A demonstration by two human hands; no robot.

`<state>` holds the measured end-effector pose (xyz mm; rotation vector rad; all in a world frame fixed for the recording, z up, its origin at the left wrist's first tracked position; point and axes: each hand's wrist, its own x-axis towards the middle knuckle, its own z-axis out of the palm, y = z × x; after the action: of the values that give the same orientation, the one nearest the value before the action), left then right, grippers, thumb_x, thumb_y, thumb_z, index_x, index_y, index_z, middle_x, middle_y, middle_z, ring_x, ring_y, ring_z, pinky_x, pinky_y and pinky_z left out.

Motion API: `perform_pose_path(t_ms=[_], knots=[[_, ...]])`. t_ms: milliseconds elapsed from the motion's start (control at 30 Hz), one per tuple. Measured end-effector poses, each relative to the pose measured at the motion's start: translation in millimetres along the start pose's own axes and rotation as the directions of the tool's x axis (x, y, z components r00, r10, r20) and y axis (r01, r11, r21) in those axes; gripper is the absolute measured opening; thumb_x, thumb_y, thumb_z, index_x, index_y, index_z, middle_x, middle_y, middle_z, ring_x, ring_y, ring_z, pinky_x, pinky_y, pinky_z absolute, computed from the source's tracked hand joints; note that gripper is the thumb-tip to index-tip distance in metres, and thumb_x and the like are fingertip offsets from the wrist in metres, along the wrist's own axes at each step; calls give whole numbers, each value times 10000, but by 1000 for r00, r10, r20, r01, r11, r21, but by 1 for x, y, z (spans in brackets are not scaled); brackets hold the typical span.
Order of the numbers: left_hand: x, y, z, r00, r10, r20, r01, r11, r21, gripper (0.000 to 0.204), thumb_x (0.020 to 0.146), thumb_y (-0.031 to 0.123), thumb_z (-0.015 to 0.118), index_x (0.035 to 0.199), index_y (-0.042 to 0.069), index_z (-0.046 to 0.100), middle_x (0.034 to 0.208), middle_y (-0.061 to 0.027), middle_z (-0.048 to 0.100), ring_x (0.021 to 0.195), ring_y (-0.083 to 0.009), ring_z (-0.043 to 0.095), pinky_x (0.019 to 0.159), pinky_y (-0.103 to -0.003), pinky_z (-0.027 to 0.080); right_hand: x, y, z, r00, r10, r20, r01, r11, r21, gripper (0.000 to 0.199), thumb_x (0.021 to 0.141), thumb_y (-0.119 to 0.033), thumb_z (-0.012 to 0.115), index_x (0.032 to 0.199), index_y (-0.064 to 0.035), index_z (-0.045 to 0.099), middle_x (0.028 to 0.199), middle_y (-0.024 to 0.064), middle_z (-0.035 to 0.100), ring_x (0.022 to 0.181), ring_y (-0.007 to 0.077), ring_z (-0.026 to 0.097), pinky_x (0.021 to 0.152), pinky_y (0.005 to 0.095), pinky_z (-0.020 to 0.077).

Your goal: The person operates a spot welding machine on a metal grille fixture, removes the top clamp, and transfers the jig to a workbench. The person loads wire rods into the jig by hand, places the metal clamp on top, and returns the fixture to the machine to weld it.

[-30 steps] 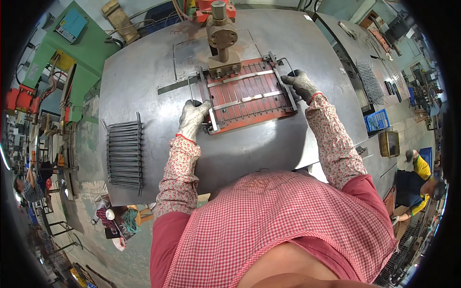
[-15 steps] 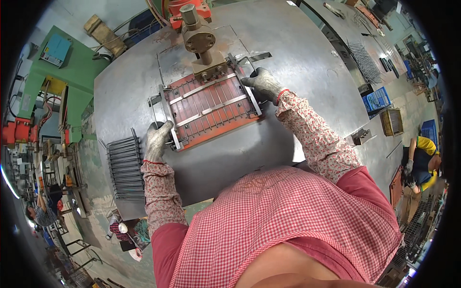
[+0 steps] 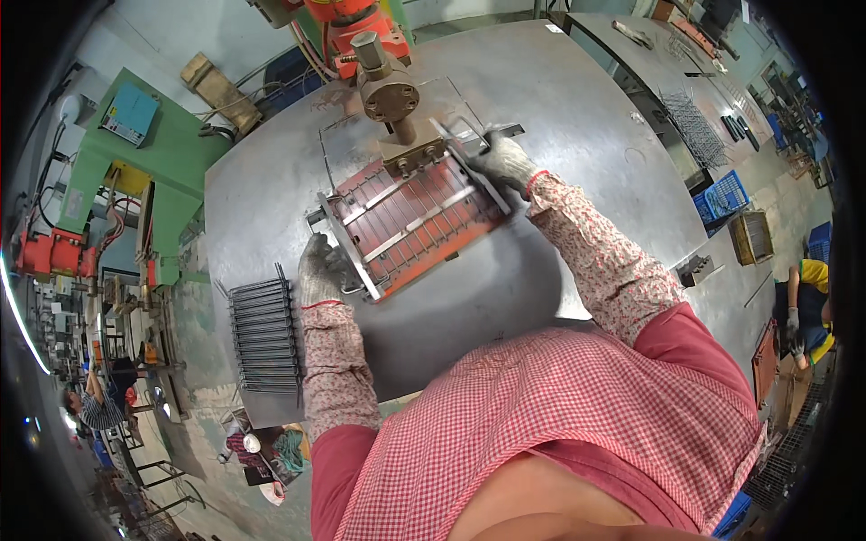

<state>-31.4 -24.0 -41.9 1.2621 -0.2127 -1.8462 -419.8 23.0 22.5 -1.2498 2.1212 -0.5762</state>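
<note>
A welding jig [image 3: 389,270] with a reddish-brown base and metal side bars lies tilted on the steel table. Thin wire rods [image 3: 424,213] run across it, with two flat pale strips [image 3: 410,236] crossing them. Over its far edge stands a press-like electrode head [image 3: 397,108]; whether it touches the rods I cannot tell. My left hand [image 3: 319,270], in a grey-white glove, is closed at the jig's left side, its fingertips partly hidden. At the far right corner my gloved right hand [image 3: 507,164] is closed around the jig's side, slightly blurred.
A stack of dark wire racks [image 3: 263,334] lies at the table's left edge. The steel table [image 3: 577,117] reaches far and right. Green machinery [image 3: 144,171] stands at left. Blue crates [image 3: 722,196] and a side table with wire grids are at right, near a person [image 3: 803,311].
The jig has turned slightly, its right end going farther away and its left end coming nearer, with both hands staying on it. The whole view has shifted a little.
</note>
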Motion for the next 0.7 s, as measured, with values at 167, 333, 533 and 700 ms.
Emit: perform_pose_path(t_ms=[167, 333, 533, 700], knots=[[-81, -76, 48, 964, 222, 145, -212, 974, -82, 343, 993, 374, 433, 1162, 97, 544, 955, -56, 586, 838, -179, 574, 751, -304, 483, -1, -12, 4, 907, -322, -271, 325, 945, -38, 814, 740, -511, 709, 1344, -30, 449, 1244, 228, 586, 1154, 376, 566, 975, 439, 450], [-154, -159, 67, 791, -240, 563, -22, 908, 418, 336, 958, 264, 569, 1200, 32, 560, 1015, -71, 615, 933, -172, 599, 845, -315, 491, -10, 9, 17, 946, -191, -260, 170, 980, -101, 837, 736, -493, 729, 1380, -57, 420, 1322, 218, 531, 1195, 372, 538, 1011, 426, 431], [-113, -62, 68, 616, 720, 320, -734, 379, 563, 610, 865, 326, 685, 1329, -15, 484, 1257, -177, 583, 1109, -260, 578, 968, -345, 456, -17, 45, 17, 987, -15, -161, 52, 973, 226, 984, 701, -486, 782, 1432, -13, 325, 1320, 258, 522, 1215, 356, 534, 995, 415, 444], [-46, -18, 36, 806, 589, 56, -419, 502, 757, 804, 744, 364, 740, 1356, -39, 409, 1220, -223, 582, 1139, -330, 558, 990, -404, 424, -29, 54, 9, 997, -15, -74, 39, 943, 331, 960, 719, -503, 767, 1386, 60, 367, 1290, 286, 535, 1207, 378, 536, 1002, 411, 436]])
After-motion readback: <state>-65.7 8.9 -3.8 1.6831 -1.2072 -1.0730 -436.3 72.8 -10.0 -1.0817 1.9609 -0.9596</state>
